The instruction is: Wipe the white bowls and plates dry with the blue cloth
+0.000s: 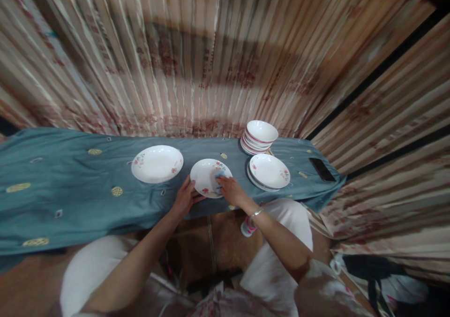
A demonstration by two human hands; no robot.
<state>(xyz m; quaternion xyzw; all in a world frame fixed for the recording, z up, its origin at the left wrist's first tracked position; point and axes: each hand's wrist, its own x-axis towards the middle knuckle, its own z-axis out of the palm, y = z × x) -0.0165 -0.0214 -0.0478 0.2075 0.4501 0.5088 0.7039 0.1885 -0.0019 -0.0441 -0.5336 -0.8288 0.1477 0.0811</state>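
A white floral plate (202, 174) is in front of me near the table's front edge. My left hand (186, 196) grips its left rim, thumb on top and fingers at the side and below. Inside the plate, my right hand (231, 190) is closed on a small blue cloth (220, 175), pressed to the right part of the surface; most of the cloth is hidden under the fingers. To the left lies a larger white oval plate (158, 164) with flowers. Beside my right hand sits a small stack of floral plates (269, 171).
Behind the plate stack stands a pile of white bowls (260, 132) with red rims. A dark phone (321, 169) lies at the table's right end. The green patterned tablecloth (87, 181) covers the table, and a pleated curtain (197, 64) hangs right behind it.
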